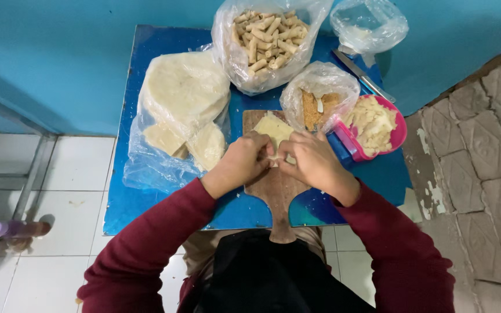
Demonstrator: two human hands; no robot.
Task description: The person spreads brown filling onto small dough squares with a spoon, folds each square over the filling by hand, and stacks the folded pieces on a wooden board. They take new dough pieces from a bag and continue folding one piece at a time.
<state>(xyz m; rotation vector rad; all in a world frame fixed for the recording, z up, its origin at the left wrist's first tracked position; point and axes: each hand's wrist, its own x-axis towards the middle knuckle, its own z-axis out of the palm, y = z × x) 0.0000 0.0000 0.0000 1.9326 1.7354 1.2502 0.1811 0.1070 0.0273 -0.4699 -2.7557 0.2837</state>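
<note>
Both hands are working mid-board. Left hand (240,164) and right hand (314,162) are pinching the near edge of a pale dough sheet (273,128), fingers closed on it, over the wooden cutting board (275,185). Risk: the thin sheet is likely tearing if pulled unevenly; the pink bowl (399,134) just right could be getting knocked.

A bright turquoise wall (76,52) fills the top of the view. Against it stands a small blue counter (146,206), its paint scuffed and flecked with white. The floor to the left is pale square tile (71,168), where a grey metal frame (30,174) stands. To the right lies rough grey stone paving (482,145) (cracked, with white patches). The light is soft and even.
</note>
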